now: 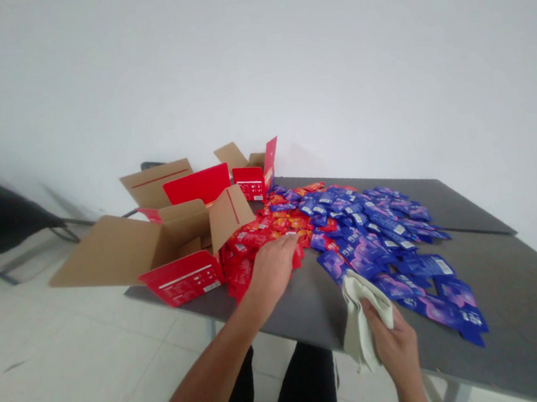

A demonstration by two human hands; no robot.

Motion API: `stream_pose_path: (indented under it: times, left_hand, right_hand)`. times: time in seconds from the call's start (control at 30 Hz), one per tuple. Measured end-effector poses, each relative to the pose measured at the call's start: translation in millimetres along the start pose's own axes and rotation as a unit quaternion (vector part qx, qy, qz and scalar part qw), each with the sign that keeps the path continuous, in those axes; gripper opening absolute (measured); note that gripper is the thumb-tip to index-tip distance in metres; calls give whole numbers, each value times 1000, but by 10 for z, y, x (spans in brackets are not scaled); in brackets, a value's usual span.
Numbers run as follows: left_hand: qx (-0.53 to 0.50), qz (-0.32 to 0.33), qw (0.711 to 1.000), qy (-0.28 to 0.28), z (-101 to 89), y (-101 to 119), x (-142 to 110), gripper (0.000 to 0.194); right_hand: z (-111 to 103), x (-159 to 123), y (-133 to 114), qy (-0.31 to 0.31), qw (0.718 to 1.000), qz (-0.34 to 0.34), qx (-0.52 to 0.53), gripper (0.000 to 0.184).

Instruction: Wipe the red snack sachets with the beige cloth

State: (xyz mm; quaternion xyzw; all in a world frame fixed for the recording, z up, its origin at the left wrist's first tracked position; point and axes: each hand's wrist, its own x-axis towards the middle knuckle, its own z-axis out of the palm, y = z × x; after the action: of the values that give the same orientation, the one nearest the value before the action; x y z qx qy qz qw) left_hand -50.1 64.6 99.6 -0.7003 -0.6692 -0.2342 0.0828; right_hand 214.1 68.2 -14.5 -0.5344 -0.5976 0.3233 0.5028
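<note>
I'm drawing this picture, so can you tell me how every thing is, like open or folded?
Front box, open, flaps spread
Far box, open
Red packets, loosely piled
Blue packets, heaped, overlapping
Cloth, folded, a bit bunched
Right hand, closed on the cloth
Left hand, over the red packets, grip unclear
</note>
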Motion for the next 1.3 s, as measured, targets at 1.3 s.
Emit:
stream_pose_path:
  times: [1.3]
  left_hand:
    - [82,-205,975,-6,401,-951,23,45]
  right_hand:
    - [-43,38,58,-58,997,32,44,43]
